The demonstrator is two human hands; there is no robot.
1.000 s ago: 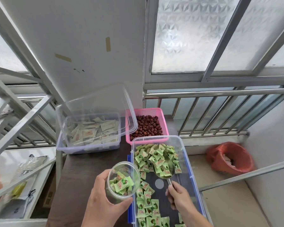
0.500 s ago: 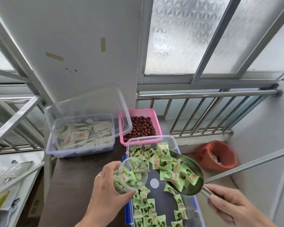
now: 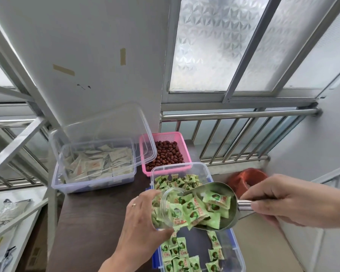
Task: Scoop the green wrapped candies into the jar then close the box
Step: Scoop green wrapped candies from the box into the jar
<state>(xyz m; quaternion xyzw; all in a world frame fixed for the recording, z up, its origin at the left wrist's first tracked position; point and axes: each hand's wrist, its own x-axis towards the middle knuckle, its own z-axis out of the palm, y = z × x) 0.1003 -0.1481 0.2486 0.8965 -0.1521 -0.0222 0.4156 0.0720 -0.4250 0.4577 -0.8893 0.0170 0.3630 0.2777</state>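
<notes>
— Head view: what did each hand's grip hold?
— The left hand (image 3: 139,218) wrapped the tilted jar (image 3: 166,208); the right hand (image 3: 283,201) pinched the scoop (image 3: 220,205) handle.
— The green candies (image 3: 198,209)?
— Heaped in the scoop at the jar's mouth, above the open box (image 3: 230,244).

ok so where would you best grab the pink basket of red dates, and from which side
Take the pink basket by its right rim, coming from the right. That long edge is bare and open toward the railing. Its left rim sits behind the propped clear lid, and its near edge meets the candy box, so a grip there has little room.
</notes>
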